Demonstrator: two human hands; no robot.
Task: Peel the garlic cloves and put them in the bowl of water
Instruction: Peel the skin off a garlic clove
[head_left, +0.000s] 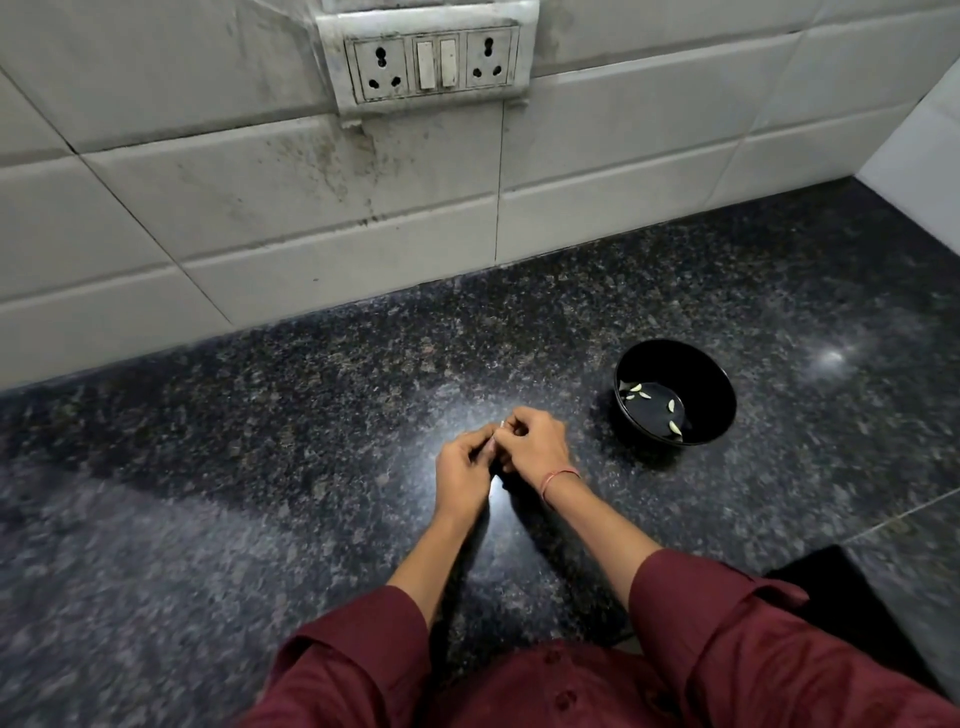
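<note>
- Left hand (464, 472): fingers were curled, tips pinched on a garlic clove (500, 426). Only a pale sliver of the clove showed.
- Right hand (536, 446): fingers were curled, tips gripped the same clove, touching the left hand. A red thread band (559, 478) was on the wrist.
- Both hands were over the granite countertop (260, 415), at mid-frame.
- Black bowl (714, 376): stood at 2 o'clock from the hands, near them but apart, and held water.
- Peeled cloves (637, 393): several floated in the bowl.
- Socket panel (431, 62): was on the tiled wall (208, 208) at 12 o'clock.
- Maroon sleeves (727, 623): were at 6 o'clock.
</note>
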